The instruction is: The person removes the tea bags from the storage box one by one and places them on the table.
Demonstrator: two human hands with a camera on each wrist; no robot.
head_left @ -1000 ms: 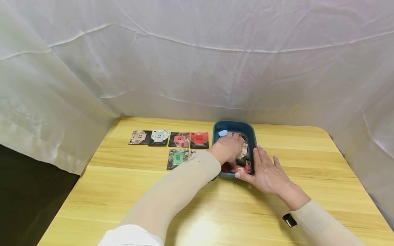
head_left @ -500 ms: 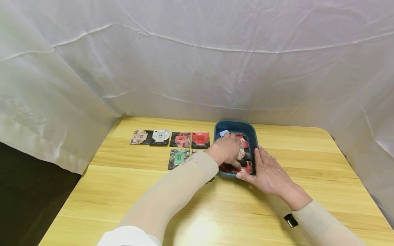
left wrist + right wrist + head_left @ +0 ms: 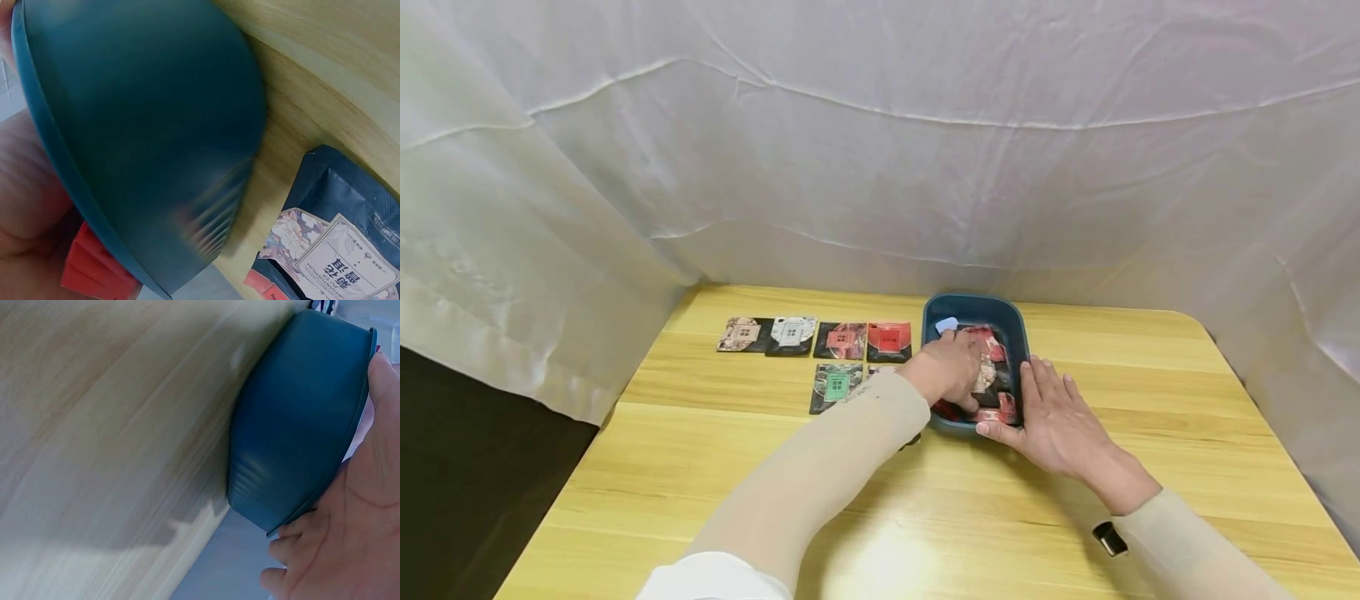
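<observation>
A dark blue plastic bin stands on the table with several tea sachets inside. My left hand reaches over its left side and rests among the sachets, thumb spread from the fingers; some fingertips are hidden. Beside it lie a beige-and-black sachet and red-patterned ones. In the left wrist view a red sachet shows at the rim beside the palm. My right hand steadies the bin from the right, its straight fingers along the side and the thumb at the near corner.
Four flat sachets lie in a row left of the bin, among them a white one and a red one. A green sachet lies in front, with others partly under the left sleeve. Behind the table hangs a white curtain.
My left hand has shifted slightly left inside the bin and its thumb has come into sight, uncovering more of the sachets. The right hand has stayed at the bin's side.
</observation>
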